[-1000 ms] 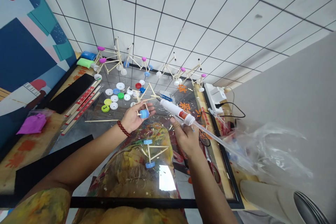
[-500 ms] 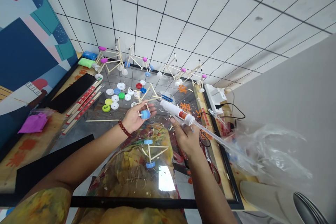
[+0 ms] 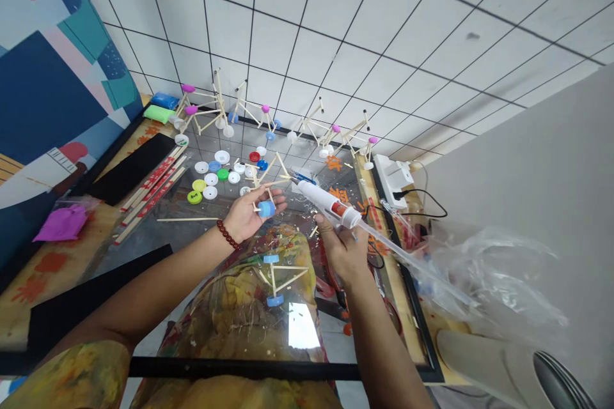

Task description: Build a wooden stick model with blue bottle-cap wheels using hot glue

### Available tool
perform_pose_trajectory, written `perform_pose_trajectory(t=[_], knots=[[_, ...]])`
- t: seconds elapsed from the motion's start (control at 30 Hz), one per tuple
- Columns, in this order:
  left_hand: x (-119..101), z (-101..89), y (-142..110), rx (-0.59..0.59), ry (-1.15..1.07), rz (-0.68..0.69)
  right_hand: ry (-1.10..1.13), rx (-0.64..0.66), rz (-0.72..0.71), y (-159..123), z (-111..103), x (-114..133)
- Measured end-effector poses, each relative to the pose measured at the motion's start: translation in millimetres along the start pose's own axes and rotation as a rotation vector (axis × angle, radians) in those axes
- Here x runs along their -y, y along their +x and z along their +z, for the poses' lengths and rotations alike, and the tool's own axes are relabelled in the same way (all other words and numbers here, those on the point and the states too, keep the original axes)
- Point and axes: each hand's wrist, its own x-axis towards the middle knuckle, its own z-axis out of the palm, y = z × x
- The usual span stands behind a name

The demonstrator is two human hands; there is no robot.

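Pinched in the fingers of my left hand (image 3: 245, 212) is a small frame of wooden sticks (image 3: 277, 166), with a blue bottle cap (image 3: 266, 208) at its lower end. My right hand (image 3: 346, 249) is wrapped round a white hot glue gun (image 3: 326, 201), whose nozzle points left at the tip of the stick frame. I cannot tell whether nozzle and stick touch. A clear glue stick (image 3: 407, 257) sticks out of the gun's back end. Nearer to me on the glass lies another stick frame (image 3: 283, 278) with blue caps at two corners.
Loose bottle caps (image 3: 222, 174) in several colours lie left of my hands. Finished-looking stick models (image 3: 330, 131) stand along the tiled wall. Wrapped stick bundles (image 3: 153, 188), a blue cutter (image 3: 304, 179) and a white power strip (image 3: 391, 179) with cables lie around.
The glue gun and my right hand have shifted slightly to the right. My left hand holds the stick frame almost still.
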Motion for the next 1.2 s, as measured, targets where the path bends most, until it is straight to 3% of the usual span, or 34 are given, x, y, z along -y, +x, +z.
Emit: perform_pose_trajectory(t=[0.37, 0.57, 0.77, 1.0, 1.2], knots=[[1, -4.5, 3, 0.022, 0.034, 0.033, 0.095, -0.045, 0.047, 0, 1, 2], [-6, -10.3, 11, 0.000, 0.223, 0.363, 0.300, -0.057, 0.199, -2, -7, -7], [-11, -27.5, 24, 0.013, 0.576, 0.645, 0.348, 0.009, 0.329, 3, -24, -43], [-11, -32.2, 25, -0.017, 0.910, 0.718, 0.235, -0.086, 0.387, 8, -28, -97], [-6, -24.9, 24, -0.024, 1.028, 0.735, 0.196, -0.111, 0.407, 6, -20, -114]])
